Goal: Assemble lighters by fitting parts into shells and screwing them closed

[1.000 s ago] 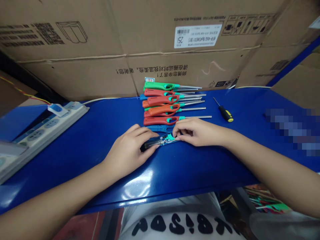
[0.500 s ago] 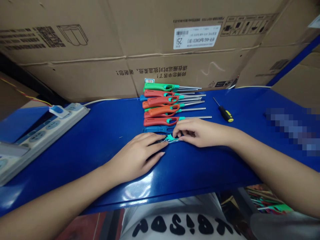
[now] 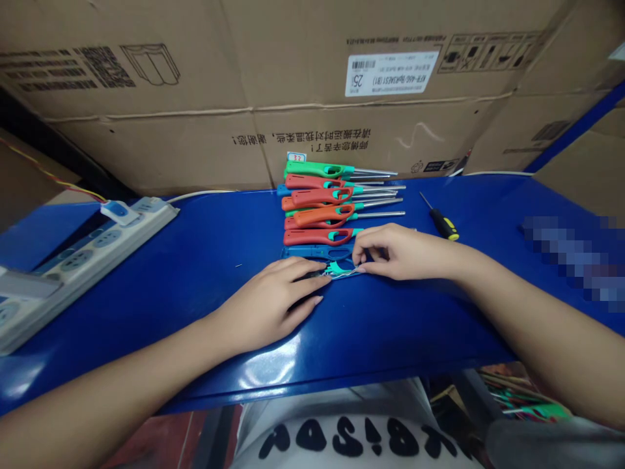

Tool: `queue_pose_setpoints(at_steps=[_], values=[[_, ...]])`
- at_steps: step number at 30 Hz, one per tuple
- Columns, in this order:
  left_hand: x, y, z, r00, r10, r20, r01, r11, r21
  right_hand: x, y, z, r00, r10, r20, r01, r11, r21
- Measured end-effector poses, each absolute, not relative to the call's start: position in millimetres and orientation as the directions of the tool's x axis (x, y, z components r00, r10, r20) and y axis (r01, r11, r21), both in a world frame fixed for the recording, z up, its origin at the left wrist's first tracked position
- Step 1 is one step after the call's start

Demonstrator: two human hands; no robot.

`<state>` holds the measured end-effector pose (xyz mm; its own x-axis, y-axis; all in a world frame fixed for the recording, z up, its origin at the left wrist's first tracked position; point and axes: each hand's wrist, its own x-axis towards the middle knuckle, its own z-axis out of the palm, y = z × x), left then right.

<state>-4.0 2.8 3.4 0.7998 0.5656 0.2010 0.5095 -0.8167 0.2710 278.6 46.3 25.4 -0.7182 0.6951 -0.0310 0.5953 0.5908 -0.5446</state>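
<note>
An opened lighter (image 3: 346, 274), with a green trigger (image 3: 335, 268) and thin wires showing, lies on the blue table in front of me. My left hand (image 3: 273, 296) rests flat at its left end, fingers stretched out and touching it, thumb apart on the table; the handle end is hidden under those fingers. My right hand (image 3: 385, 253) is closed in a pinch on a thin wire (image 3: 352, 271) at the lighter's right end. Just beyond it lies a blue lighter casing (image 3: 317, 251), partly behind my right fingers.
Several stick lighters in red (image 3: 312, 237), orange (image 3: 317, 215) and green (image 3: 312, 169) are stacked toward the cardboard wall (image 3: 195, 150). A black-and-yellow screwdriver (image 3: 445, 225) lies right. Left stands a power strip (image 3: 92, 260); a small metal pin (image 3: 238, 265) lies nearby.
My right hand has shifted slightly right, drawing the wire out along the lighter. My left hand stays on the lighter. The view has shifted a little.
</note>
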Motion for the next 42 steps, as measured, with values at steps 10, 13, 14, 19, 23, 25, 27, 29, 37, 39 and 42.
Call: queue_pose_setpoints(at_steps=[10, 13, 14, 19, 23, 25, 27, 29, 37, 39, 42], values=[[-4, 3, 3, 0.804, 0.558, 0.207, 0.501, -0.822, 0.272, 275, 46, 25, -0.688, 0.725, -0.038, 0.605, 0.543, -0.582], [-4, 3, 2, 0.805, 0.556, 0.207, 0.499, -0.823, 0.272, 272, 44, 25, -0.658, 0.752, -0.049, 0.633, 0.516, -0.578], [-4, 3, 3, 0.805, 0.555, 0.210, 0.497, -0.824, 0.271, 271, 43, 24, -0.655, 0.754, -0.043, 0.633, 0.517, -0.577], [-4, 2, 3, 0.803, 0.552, 0.223, 0.493, -0.827, 0.272, 274, 42, 24, -0.730, 0.684, 0.023, 0.550, 0.607, -0.574], [-3, 2, 3, 0.804, 0.555, 0.213, 0.496, -0.824, 0.273, 277, 42, 26, -0.772, 0.634, 0.047, 0.521, 0.674, -0.524], [-3, 2, 3, 0.805, 0.553, 0.213, 0.495, -0.825, 0.272, 276, 41, 28, -0.777, 0.628, 0.052, 0.527, 0.693, -0.492], [-3, 3, 2, 0.805, 0.552, 0.215, 0.494, -0.826, 0.272, 276, 41, 28, -0.772, 0.633, 0.055, 0.535, 0.695, -0.480], [-3, 3, 1, 0.806, 0.551, 0.218, 0.491, -0.827, 0.272, 275, 41, 28, -0.754, 0.655, 0.042, 0.555, 0.670, -0.493], [-4, 2, 1, 0.808, 0.545, 0.224, 0.488, -0.832, 0.263, 267, 39, 27, -0.577, 0.811, -0.102, 0.723, 0.448, -0.526], [-4, 2, 1, 0.809, 0.541, 0.229, 0.485, -0.835, 0.261, 266, 39, 27, -0.581, 0.808, -0.095, 0.714, 0.450, -0.536], [-4, 3, 0, 0.809, 0.539, 0.237, 0.483, -0.837, 0.256, 267, 41, 25, -0.587, 0.804, -0.093, 0.702, 0.449, -0.553]])
